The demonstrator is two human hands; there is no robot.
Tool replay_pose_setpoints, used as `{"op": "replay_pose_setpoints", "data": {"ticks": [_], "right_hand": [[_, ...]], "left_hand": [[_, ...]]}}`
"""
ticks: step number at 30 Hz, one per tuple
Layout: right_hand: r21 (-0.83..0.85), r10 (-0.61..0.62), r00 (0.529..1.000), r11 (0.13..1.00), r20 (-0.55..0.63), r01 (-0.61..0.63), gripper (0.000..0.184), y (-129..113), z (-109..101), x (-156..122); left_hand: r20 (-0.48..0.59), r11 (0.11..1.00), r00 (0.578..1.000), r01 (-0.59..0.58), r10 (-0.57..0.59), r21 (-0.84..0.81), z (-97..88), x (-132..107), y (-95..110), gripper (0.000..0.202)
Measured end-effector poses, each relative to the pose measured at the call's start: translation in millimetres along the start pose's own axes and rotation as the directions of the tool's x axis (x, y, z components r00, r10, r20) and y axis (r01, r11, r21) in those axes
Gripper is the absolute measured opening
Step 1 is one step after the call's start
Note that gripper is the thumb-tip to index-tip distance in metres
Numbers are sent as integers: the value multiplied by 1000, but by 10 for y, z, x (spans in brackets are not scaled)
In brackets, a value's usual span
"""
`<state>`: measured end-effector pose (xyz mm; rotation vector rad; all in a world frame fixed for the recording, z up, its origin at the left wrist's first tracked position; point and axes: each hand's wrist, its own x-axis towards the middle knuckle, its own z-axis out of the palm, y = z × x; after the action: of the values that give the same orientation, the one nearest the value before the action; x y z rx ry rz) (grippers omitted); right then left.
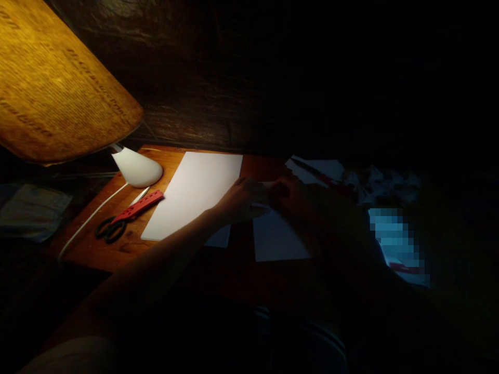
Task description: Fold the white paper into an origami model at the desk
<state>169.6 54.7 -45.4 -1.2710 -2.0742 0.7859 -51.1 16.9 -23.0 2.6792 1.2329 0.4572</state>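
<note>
The scene is dim, lit by one lamp. My left hand [241, 200] and my right hand [290, 196] meet over a small white sheet of paper [276, 241] on the wooden table [97, 252]. Both hands have their fingers curled and pinch the sheet's upper edge close together. A larger white sheet [195, 192] lies just left of my left hand. My right hand is in shadow, and its fingertips are hard to make out.
A lamp with a white base [137, 167] and a printed amber shade [58, 78] stands at the left, its cord [88, 221] trailing forward. Black-handled scissors [109, 228] and a red ruler [139, 205] lie beside it. More papers [323, 171] and a blurred bright patch [395, 241] lie at the right.
</note>
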Motion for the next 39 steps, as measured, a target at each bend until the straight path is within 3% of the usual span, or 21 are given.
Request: {"op": "replay_pose_setpoints", "data": {"ticks": [4, 9, 20, 26, 32, 39], "right_hand": [[-63, -57, 998, 997, -41, 54, 6, -27, -7, -34], [-16, -8, 999, 1000, -39, 7, 4, -38, -10, -45], [12, -64, 997, 998, -49, 65, 24, 48, 26, -25], [30, -20, 999, 999, -35, 21, 35, 10, 10, -44], [-51, -59, 998, 997, -30, 57, 43, -25, -16, -45], [-85, -90, 996, 993, -22, 87, 29, -64, -30, -44]], "left_hand": [[-10, 1000, 1000, -5, 5, 7, 7, -1, -1, 18], [13, 1000, 1000, 1, -1, 14, 9, 5, -2, 18], [-28, 1000, 1000, -7, 7, -9, 32, -3, 3, 19], [-47, 999, 998, 32, -33, -27, 63, -4, -21, 40], [-36, 998, 998, 57, -58, -35, 58, -8, -3, 41], [-29, 997, 998, 52, -53, -51, 43, -7, -3, 40]]}}
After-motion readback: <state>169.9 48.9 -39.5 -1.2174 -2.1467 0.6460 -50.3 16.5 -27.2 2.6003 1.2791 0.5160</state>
